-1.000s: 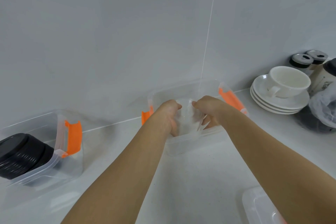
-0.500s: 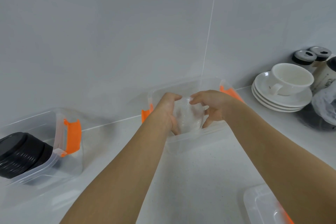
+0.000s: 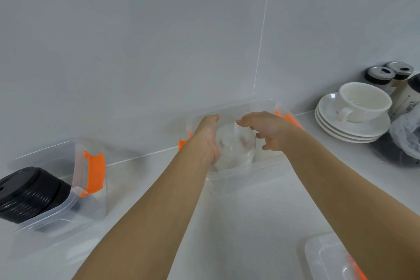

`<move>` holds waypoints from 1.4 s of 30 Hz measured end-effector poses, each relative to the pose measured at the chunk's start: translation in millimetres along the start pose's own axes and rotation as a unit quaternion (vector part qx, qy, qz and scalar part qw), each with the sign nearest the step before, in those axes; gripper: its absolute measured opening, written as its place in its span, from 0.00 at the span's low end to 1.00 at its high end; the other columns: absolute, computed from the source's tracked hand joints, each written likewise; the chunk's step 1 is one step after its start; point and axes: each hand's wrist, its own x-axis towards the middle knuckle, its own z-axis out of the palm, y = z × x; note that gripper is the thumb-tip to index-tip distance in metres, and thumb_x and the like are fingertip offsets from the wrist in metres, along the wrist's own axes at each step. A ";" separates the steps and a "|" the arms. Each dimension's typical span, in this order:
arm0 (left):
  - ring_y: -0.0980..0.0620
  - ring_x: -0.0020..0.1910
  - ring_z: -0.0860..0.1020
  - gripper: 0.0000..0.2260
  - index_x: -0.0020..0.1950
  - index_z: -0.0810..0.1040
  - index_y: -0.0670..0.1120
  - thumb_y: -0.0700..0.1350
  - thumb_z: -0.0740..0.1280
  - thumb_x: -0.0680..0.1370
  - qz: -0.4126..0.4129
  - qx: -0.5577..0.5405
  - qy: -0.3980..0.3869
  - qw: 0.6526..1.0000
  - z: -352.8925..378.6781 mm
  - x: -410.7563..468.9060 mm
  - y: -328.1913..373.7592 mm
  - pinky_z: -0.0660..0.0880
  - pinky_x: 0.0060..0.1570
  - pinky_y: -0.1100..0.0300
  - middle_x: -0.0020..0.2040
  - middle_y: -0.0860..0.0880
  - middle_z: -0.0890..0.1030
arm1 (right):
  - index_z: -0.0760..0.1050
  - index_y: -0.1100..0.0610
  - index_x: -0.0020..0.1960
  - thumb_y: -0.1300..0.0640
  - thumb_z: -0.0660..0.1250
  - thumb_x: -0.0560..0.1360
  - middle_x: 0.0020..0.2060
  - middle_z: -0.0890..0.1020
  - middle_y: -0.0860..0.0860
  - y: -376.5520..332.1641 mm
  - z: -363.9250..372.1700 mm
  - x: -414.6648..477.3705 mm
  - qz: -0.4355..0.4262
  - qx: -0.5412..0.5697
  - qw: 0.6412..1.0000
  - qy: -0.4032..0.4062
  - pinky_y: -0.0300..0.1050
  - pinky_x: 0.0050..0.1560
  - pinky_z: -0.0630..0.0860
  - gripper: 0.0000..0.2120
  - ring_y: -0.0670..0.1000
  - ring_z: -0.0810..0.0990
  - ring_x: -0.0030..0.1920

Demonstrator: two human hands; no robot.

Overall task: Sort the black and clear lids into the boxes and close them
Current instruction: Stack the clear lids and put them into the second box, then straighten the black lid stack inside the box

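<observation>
A clear box (image 3: 247,169) with orange latches stands against the wall at the centre. Inside it sits a stack of clear lids (image 3: 236,150). My left hand (image 3: 205,136) holds the stack's left side, palm against it and thumb on top. My right hand (image 3: 269,130) curves over the stack's right side, index finger across the top, other fingers showing faintly through the plastic. At the far left a second clear box (image 3: 76,193) with an orange latch holds a stack of black lids (image 3: 27,191) lying on its side.
A clear box cover (image 3: 327,257) with an orange edge lies at the bottom right. A white cup (image 3: 363,101) on stacked saucers, two shakers (image 3: 379,75) and a plastic bag (image 3: 406,136) crowd the right corner. The wall runs just behind the boxes.
My hands have spread slightly apart on the clear lids inside the centre box, and the right thumb has come away from the stack's side. The boxes have not moved.
</observation>
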 end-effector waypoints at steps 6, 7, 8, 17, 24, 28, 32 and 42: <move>0.60 0.31 0.81 0.11 0.52 0.74 0.42 0.49 0.59 0.81 0.068 0.096 -0.065 0.991 -13.0 -41.3 16.5 0.73 0.29 0.70 0.34 0.45 0.77 | 0.59 0.54 0.74 0.54 0.63 0.77 0.71 0.67 0.52 -14.6 -7.3 -19.0 -0.102 -0.080 0.989 0.071 0.46 0.56 0.63 0.28 0.52 0.69 0.63; 0.62 0.35 0.82 0.13 0.51 0.74 0.41 0.50 0.60 0.81 0.075 0.102 -0.066 0.990 -17.7 -47.5 20.1 0.74 0.34 0.72 0.34 0.46 0.74 | 0.58 0.54 0.75 0.53 0.63 0.77 0.71 0.66 0.52 -18.6 -8.2 -24.2 -0.117 -0.094 0.986 0.077 0.46 0.56 0.63 0.29 0.52 0.69 0.63; 0.61 0.52 0.81 0.15 0.58 0.74 0.41 0.51 0.60 0.80 0.091 0.096 -0.067 0.989 -23.3 -53.8 24.0 0.73 0.49 0.69 0.41 0.47 0.75 | 0.58 0.54 0.75 0.52 0.64 0.77 0.71 0.66 0.53 -23.9 -8.9 -30.7 -0.133 -0.107 0.982 0.084 0.46 0.58 0.64 0.29 0.53 0.69 0.65; 0.49 0.65 0.73 0.28 0.71 0.70 0.47 0.62 0.62 0.75 0.368 0.263 0.055 0.890 -107.5 -108.3 36.1 0.67 0.68 0.51 0.69 0.49 0.73 | 0.57 0.49 0.75 0.45 0.65 0.75 0.68 0.71 0.54 -72.1 21.2 -102.0 -0.290 -0.166 0.937 0.103 0.46 0.62 0.66 0.32 0.53 0.70 0.67; 0.53 0.74 0.61 0.30 0.76 0.59 0.52 0.62 0.57 0.77 0.523 0.413 0.304 0.681 -199.6 -134.3 2.0 0.58 0.71 0.57 0.76 0.52 0.63 | 0.49 0.47 0.76 0.41 0.63 0.74 0.74 0.63 0.52 -79.1 94.6 -155.3 -0.445 -0.210 0.858 0.144 0.51 0.69 0.62 0.37 0.53 0.63 0.72; 0.52 0.76 0.56 0.37 0.77 0.56 0.51 0.68 0.48 0.71 0.534 0.440 0.350 0.631 -249.0 -130.7 -18.7 0.49 0.74 0.57 0.78 0.49 0.59 | 0.41 0.43 0.76 0.37 0.64 0.72 0.77 0.55 0.52 -74.2 137.6 -164.9 -0.484 -0.248 0.831 0.118 0.50 0.73 0.53 0.43 0.51 0.53 0.76; 0.51 0.77 0.55 0.38 0.78 0.54 0.52 0.68 0.46 0.71 0.513 0.440 0.374 0.635 -298.0 -118.0 -35.8 0.46 0.74 0.57 0.78 0.49 0.57 | 0.38 0.41 0.75 0.34 0.63 0.69 0.78 0.52 0.50 -70.9 181.1 -163.5 -0.489 -0.275 0.823 0.089 0.50 0.74 0.50 0.46 0.49 0.49 0.77; 0.51 0.77 0.55 0.40 0.77 0.55 0.51 0.70 0.46 0.69 0.443 0.422 0.386 0.691 -404.2 -76.5 -65.7 0.51 0.75 0.55 0.78 0.49 0.57 | 0.38 0.42 0.75 0.36 0.65 0.69 0.77 0.53 0.51 -68.8 287.3 -147.3 -0.458 -0.315 0.830 0.044 0.49 0.74 0.51 0.46 0.50 0.50 0.77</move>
